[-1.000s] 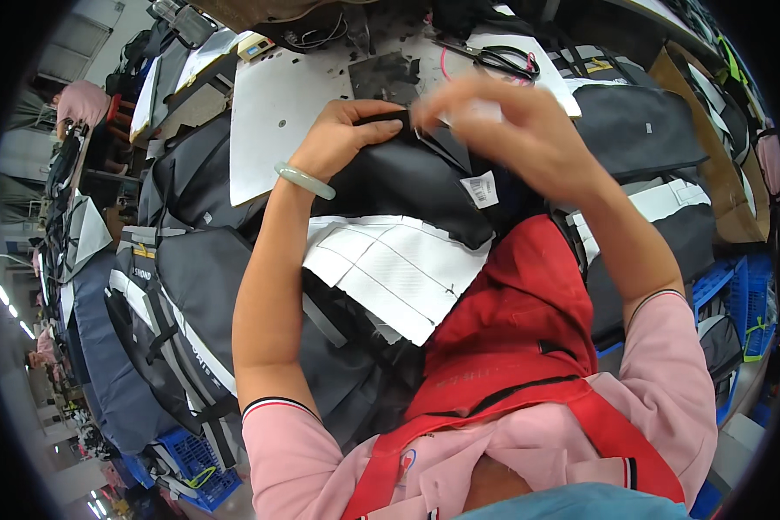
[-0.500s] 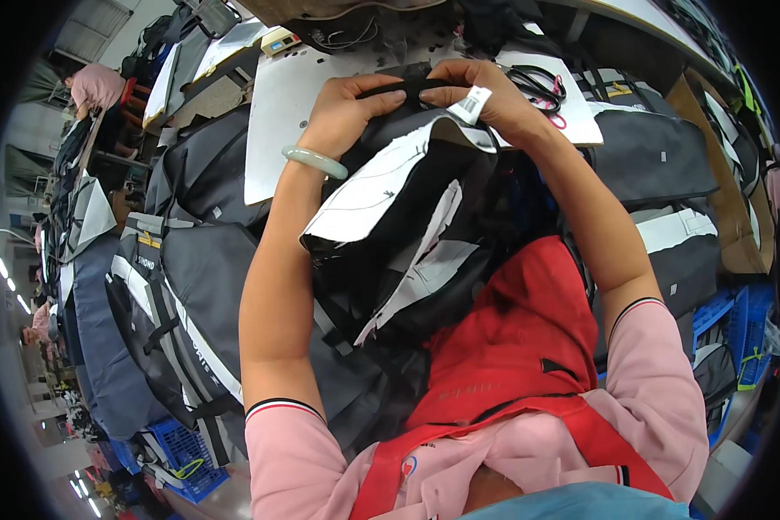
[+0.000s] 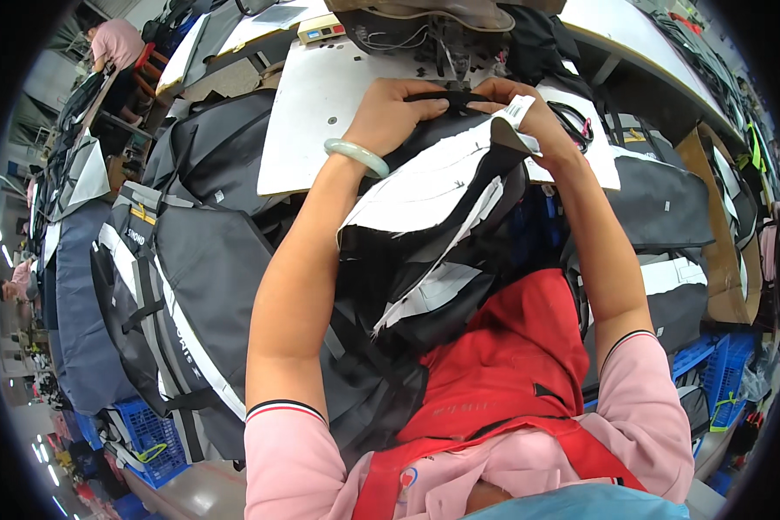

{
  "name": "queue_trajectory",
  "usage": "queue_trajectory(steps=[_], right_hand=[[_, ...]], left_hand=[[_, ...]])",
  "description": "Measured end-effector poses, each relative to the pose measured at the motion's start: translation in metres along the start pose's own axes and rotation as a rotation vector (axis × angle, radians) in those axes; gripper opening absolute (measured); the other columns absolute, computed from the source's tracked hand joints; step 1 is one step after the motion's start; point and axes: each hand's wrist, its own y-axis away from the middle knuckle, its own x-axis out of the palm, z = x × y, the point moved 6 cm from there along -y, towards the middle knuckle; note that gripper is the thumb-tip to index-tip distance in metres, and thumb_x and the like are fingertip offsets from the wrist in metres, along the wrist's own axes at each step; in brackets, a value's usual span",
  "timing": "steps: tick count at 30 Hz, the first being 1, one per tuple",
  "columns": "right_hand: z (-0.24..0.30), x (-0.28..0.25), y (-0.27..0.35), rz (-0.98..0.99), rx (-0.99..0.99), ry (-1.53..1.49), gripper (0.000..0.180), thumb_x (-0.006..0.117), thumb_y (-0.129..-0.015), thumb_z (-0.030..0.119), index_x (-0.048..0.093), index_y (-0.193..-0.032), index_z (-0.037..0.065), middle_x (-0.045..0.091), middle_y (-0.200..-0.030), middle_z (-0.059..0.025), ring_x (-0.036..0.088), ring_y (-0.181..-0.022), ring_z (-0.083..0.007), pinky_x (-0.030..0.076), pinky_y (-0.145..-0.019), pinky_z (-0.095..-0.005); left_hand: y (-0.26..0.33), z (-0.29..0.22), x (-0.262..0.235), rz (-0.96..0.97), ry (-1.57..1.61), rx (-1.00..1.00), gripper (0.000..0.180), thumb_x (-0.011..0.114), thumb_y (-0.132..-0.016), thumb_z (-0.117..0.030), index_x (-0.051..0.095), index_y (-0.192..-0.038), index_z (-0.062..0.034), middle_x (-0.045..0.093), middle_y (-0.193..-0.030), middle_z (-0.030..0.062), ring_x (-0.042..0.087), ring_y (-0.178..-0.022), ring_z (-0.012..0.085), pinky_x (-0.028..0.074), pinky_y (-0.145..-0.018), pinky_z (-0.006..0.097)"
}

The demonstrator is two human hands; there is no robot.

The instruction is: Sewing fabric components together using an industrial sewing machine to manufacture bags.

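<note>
This is a sewing workshop that makes bags. A sewing machine [image 3: 425,22] stands on a white worktop [image 3: 312,113], and stacks of unfinished grey and black backpacks [image 3: 182,286] crowd the space around it, with blue plastic crates [image 3: 152,433] below. Other workers [image 3: 117,43] sit at further long tables [image 3: 650,35] in the background.

Black bag panel [image 3: 433,217] (white-lined); bracelet [image 3: 356,154] seemingly jade-green.

White worktable [image 3: 308,113] under black-and-white bag panel [image 3: 433,186]
</note>
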Motion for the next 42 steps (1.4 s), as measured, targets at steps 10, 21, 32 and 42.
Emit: queue_trajectory(steps=[10, 21, 32, 42], right_hand=[[0.004, 0.000, -0.006, 0.061, -0.059, -0.291, 0.020, 0.063, -0.082, 0.008, 0.064, -0.101, 0.001, 0.066, -0.088, -0.0016, 0.061, -0.079, -0.0067, 0.046, -0.073, -0.0197], [-0.018, -0.003, -0.012, 0.064, -0.022, -0.510, 0.018, 0.062, -0.085, 0.005, 0.062, -0.103, 0.001, 0.066, -0.094, -0.0025, 0.062, -0.081, -0.0079, 0.049, -0.072, -0.0204], [-0.006, -0.002, -0.002, -0.197, 0.020, -0.603, 0.017, 0.060, -0.090, 0.008, 0.061, -0.106, 0.001, 0.066, -0.098, -0.0044, 0.063, -0.086, -0.0097, 0.050, -0.076, -0.0203], [-0.015, -0.003, 0.081, -0.046, 0.043, -0.404, 0.025, 0.071, -0.086, 0.022, 0.063, -0.102, 0.003, 0.063, -0.090, 0.0011, 0.057, -0.082, -0.0058, 0.045, -0.075, -0.0208]], left_hand=[[-0.010, 0.000, -0.007, -0.080, -0.037, 0.051, 0.030, 0.069, -0.081, -0.013, 0.069, -0.106, 0.0051, 0.071, -0.084, 0.0115, 0.064, -0.077, 0.0143, 0.049, -0.074, 0.025], [-0.011, -0.007, -0.007, -0.098, -0.069, 0.131, 0.028, 0.069, -0.080, -0.010, 0.069, -0.103, 0.0060, 0.072, -0.084, 0.0140, 0.066, -0.076, 0.0163, 0.051, -0.075, 0.027], [-0.006, 0.000, -0.025, -0.256, -0.053, 0.129, 0.030, 0.068, -0.081, -0.017, 0.070, -0.105, 0.0006, 0.071, -0.092, 0.0140, 0.065, -0.088, 0.0191, 0.048, -0.083, 0.029], [0.080, -0.011, 0.019, 0.034, 0.291, -0.082, 0.033, 0.070, -0.084, -0.014, 0.066, -0.111, 0.0058, 0.069, -0.092, 0.0073, 0.062, -0.082, 0.0099, 0.050, -0.075, 0.022]])
